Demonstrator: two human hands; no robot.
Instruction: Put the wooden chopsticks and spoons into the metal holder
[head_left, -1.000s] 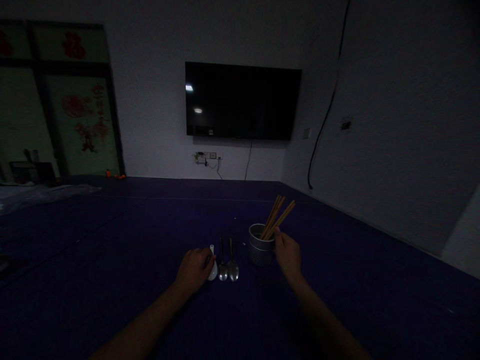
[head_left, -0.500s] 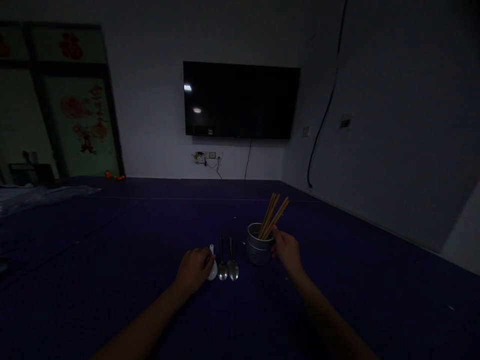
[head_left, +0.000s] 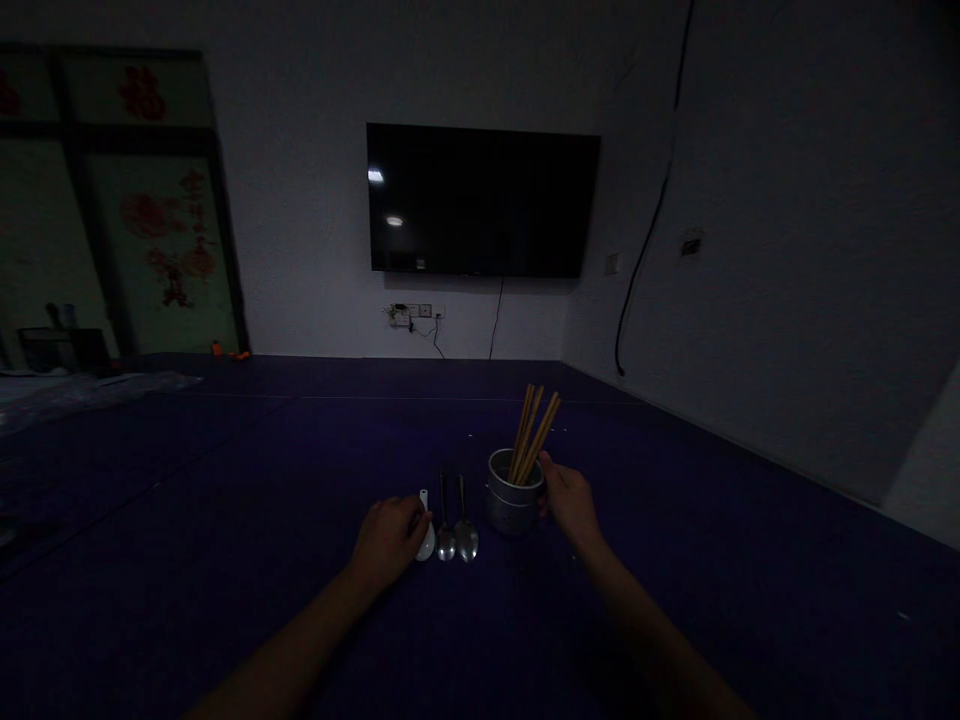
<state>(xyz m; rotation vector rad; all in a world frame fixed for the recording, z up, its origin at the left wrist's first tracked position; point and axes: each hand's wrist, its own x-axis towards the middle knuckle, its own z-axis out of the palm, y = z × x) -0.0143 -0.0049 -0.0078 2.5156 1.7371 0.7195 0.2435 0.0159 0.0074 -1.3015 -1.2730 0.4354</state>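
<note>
A grey metal cup (head_left: 513,512) holding several wooden chopsticks (head_left: 529,440) stands on the dark purple surface, the chopsticks leaning to the right. My right hand (head_left: 568,500) grips the cup's right side, thumb by the rim and the other fingers partly hidden behind it. To the left, my left hand (head_left: 391,535) rests low with curled fingers over the handle of a white spoon (head_left: 426,543), hiding part of it. Two metal spoons lie beside it, bowls toward me: a smaller spoon (head_left: 445,541) and a larger spoon (head_left: 466,541).
A dark television (head_left: 484,200) hangs on the far wall above sockets (head_left: 414,312) and cables. Crumpled clear plastic (head_left: 97,390) lies far left, with small orange objects (head_left: 238,355) by the door frame. A black cable (head_left: 643,260) runs down the right wall.
The cup, with the chopsticks in it, has shifted slightly left and toward me, and my right hand has moved with it. My left hand and the spoons look almost unchanged.
</note>
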